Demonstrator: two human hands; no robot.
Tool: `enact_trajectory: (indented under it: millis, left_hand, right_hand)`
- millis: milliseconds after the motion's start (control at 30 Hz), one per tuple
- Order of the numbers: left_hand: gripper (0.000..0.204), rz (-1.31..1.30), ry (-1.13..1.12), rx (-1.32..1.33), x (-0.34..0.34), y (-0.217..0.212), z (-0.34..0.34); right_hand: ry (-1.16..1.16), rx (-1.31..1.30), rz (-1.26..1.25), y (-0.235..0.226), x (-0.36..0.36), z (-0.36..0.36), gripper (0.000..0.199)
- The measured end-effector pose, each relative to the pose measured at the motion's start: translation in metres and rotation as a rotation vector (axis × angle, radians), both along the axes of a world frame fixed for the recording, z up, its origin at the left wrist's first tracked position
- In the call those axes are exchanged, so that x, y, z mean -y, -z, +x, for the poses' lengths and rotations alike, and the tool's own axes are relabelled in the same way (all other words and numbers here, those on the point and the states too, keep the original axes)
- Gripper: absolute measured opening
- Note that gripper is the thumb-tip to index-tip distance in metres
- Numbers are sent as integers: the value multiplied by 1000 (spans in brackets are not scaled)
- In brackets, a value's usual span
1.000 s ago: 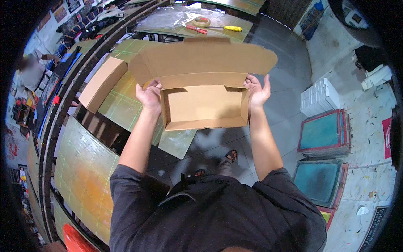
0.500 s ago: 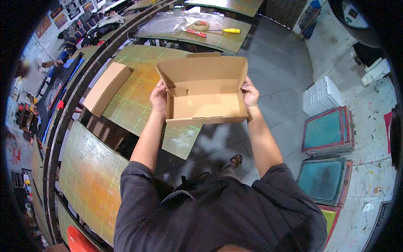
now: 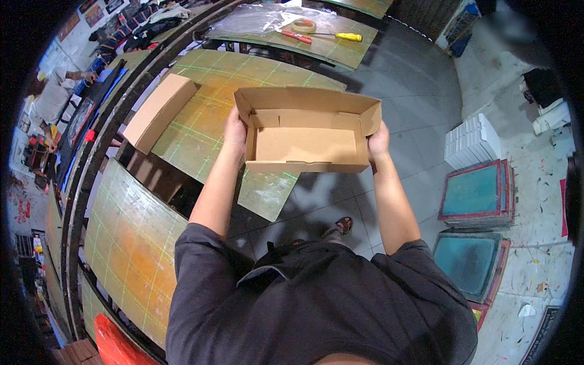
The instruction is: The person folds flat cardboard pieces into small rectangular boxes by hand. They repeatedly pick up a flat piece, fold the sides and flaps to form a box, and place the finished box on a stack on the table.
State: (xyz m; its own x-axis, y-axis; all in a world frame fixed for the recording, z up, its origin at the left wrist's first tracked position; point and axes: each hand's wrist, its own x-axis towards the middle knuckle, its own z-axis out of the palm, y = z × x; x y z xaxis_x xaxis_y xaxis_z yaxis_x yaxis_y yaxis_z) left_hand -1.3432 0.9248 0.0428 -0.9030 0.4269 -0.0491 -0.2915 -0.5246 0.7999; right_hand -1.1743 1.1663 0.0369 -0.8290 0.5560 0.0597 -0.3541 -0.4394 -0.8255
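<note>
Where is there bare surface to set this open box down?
The green table is bare between the closed carton and the open box held in the left hand and right hand. The far table is crowded by tape roll and screwdriver.

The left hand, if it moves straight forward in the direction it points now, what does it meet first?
Probably the green gridded table beyond the open cardboard box that the left hand grips; depth is unclear.

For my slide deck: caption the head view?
Both hands, left hand and right hand, hold an open, empty cardboard box above a green-gridded table.
</note>
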Motion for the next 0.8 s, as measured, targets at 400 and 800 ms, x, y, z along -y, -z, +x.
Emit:
enact_trajectory:
  millis: [400,800]
  left_hand:
    - [64,261,-105,-6,2,-26,11]
    - [24,153,-24,37,-13,-30,36]
  right_hand:
    - [165,82,-44,-20,24,-17,37]
    - [107,127,-59,-20,-7,5,42]
